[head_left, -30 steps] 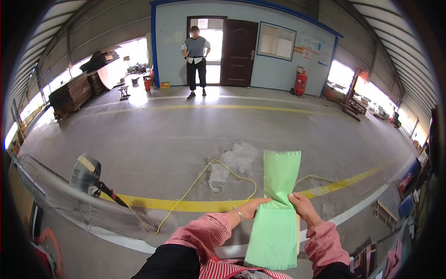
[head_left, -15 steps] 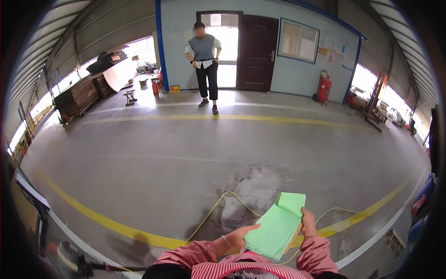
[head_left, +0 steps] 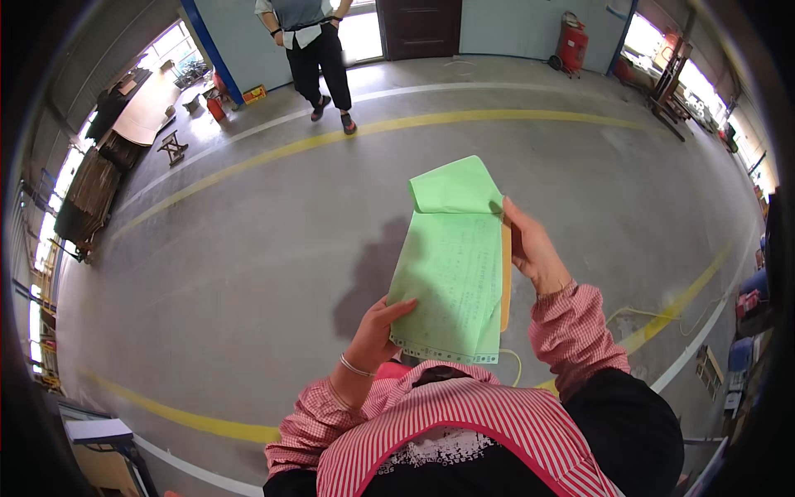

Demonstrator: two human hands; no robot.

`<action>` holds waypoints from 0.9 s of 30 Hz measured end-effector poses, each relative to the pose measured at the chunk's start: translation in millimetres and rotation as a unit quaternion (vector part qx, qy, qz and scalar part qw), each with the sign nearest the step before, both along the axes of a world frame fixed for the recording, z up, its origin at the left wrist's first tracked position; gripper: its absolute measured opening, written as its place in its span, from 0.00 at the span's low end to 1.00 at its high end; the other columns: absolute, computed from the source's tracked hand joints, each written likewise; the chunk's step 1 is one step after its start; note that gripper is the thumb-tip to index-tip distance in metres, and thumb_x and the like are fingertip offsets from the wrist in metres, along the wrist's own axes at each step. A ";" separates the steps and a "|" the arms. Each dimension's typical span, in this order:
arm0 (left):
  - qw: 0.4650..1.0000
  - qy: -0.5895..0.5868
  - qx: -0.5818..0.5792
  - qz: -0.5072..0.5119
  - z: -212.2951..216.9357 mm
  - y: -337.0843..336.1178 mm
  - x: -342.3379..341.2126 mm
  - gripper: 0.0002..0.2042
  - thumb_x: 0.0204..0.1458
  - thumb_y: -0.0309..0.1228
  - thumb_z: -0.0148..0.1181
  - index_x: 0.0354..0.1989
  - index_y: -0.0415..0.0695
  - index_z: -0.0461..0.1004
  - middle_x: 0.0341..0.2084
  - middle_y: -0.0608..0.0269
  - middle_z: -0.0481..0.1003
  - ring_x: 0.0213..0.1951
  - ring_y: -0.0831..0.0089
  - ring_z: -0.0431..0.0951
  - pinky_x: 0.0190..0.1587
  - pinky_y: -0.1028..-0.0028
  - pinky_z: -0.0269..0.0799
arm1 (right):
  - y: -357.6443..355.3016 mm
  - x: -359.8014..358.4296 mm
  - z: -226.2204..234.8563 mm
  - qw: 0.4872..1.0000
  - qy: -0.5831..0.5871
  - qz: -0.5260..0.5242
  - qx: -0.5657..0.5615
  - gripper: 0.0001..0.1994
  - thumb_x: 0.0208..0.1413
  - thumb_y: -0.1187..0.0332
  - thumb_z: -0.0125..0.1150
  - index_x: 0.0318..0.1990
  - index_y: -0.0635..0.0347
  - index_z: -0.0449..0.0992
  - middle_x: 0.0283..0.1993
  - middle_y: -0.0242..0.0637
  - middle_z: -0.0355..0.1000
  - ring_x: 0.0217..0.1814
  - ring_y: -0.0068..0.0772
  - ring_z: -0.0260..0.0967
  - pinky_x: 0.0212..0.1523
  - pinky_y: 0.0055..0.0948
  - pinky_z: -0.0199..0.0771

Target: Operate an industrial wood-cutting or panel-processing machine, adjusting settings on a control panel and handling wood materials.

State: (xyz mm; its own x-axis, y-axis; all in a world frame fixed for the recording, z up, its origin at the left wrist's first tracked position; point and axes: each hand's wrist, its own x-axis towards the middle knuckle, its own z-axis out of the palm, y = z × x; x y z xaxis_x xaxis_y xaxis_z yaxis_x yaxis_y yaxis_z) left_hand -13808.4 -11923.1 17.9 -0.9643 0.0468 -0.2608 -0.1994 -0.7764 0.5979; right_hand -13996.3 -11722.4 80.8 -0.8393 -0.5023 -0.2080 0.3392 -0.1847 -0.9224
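A sheaf of light green printed paper (head_left: 447, 282) is held up in front of my chest, its top part folded over toward me. A row of small punched holes runs along its lower edge. At the lower left side my left hand (head_left: 371, 338) is closed on it, thumb on the face and the other fingers hidden behind. My right hand (head_left: 537, 253) grips the upper right edge, thumb at the fold. Behind the green paper, a strip of yellow-orange card or envelope (head_left: 507, 286) shows along the right side.
A person (head_left: 317, 58) in dark trousers stands ahead, near a dark brown door (head_left: 419, 29). Red fire extinguishers, one a wheeled unit (head_left: 571, 48), stand by the wall. Stacked brown sheets (head_left: 87, 199) lie at left. A yellow cord (head_left: 642, 313) crosses the floor at right.
Both hands have brought the green paper higher in the picture, and it shows larger and more upright. My view has tilted downward, so the far wall sits higher. The grip stays on both sides.
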 end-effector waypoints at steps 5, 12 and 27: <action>0.997 -0.065 0.050 0.013 -19.2 50.9 119.1 0.15 0.55 0.27 0.54 0.49 0.35 0.67 0.42 0.55 0.75 0.39 0.67 0.79 0.40 0.70 0.77 | 46.7 133.9 -22.4 0.994 -0.079 0.074 -0.002 0.21 0.55 0.66 0.60 0.54 0.66 0.66 0.47 0.36 0.72 0.45 0.26 0.73 0.45 0.23 0.75; 0.977 0.098 -0.184 -0.051 35.1 82.2 124.5 0.16 0.54 0.24 0.53 0.52 0.35 0.67 0.44 0.52 0.73 0.43 0.66 0.77 0.45 0.71 0.73 | 86.9 180.0 13.5 0.998 -0.018 -0.060 -0.004 0.25 0.52 0.72 0.61 0.57 0.65 0.62 0.49 0.40 0.70 0.46 0.29 0.72 0.47 0.27 0.74; 0.857 0.327 -0.390 -0.080 -12.6 -74.4 -31.0 0.16 0.57 0.25 0.52 0.52 0.32 0.66 0.52 0.51 0.70 0.53 0.64 0.73 0.56 0.65 0.69 | -21.3 92.5 44.8 0.985 0.030 -0.116 -0.126 0.29 0.62 0.46 0.45 0.61 0.59 0.61 0.57 0.38 0.66 0.57 0.35 0.65 0.55 0.38 0.65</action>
State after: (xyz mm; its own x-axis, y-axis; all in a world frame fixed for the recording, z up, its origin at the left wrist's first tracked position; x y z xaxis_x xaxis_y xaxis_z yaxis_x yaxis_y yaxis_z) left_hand -13839.4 -11997.5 5.3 -0.9139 0.2497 0.3201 0.3091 -0.0833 0.9474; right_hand -13903.8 -11743.7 125.6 -0.9448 -0.3242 -0.0472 0.2063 -0.4768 -0.8545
